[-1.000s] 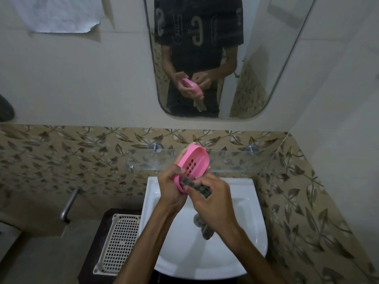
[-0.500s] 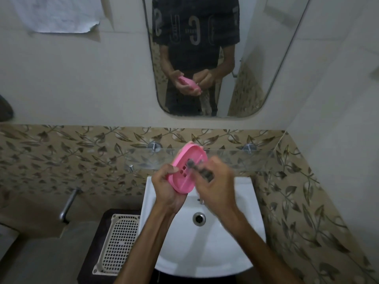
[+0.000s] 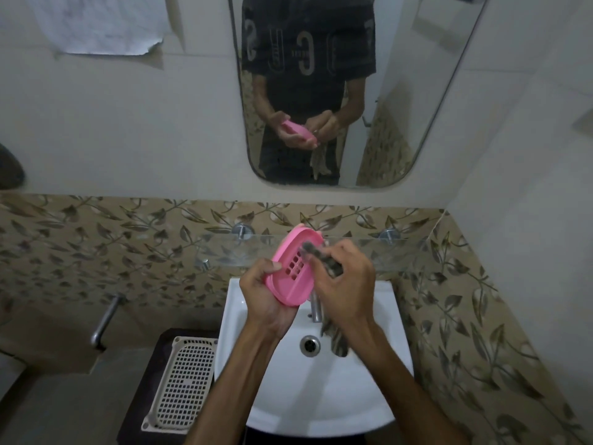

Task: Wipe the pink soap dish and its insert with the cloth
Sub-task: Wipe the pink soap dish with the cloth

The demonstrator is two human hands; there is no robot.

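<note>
1. Holding the pink soap dish (image 3: 293,268) up over the white sink (image 3: 317,396), with the left hand (image 3: 268,297) wrapped round its lower left edge, thumb on the rim. Grip closed on the dish.
2. Pinching a bunched dark cloth (image 3: 321,256) in the right hand (image 3: 345,284) and pressing it into the upper part of the dish. Grip closed on the cloth, with the loose end hanging down below the wrist, near the drain (image 3: 310,345).
3. Tipped toward the face, most likely so the inside can be seen and reached by the cloth. Kept above the sink, probably so drips and bits fall in there.
4. Looks oval, bright pink and smooth, with a raised rim all round.
5. Shows a flat insert (image 3: 295,266) with rows of small square holes sitting inside the dish. Hard to tell if it is loose or pushed in tight.
6. Seems to be partway through the wipe, with the lower part of the dish not under the cloth now.
7. Just behind the hands: a glass shelf (image 3: 401,252) on the leafy tile wall, and a mirror (image 3: 417,91) above it. To the left of the sink, a white plastic grid tray (image 3: 183,387).
</note>
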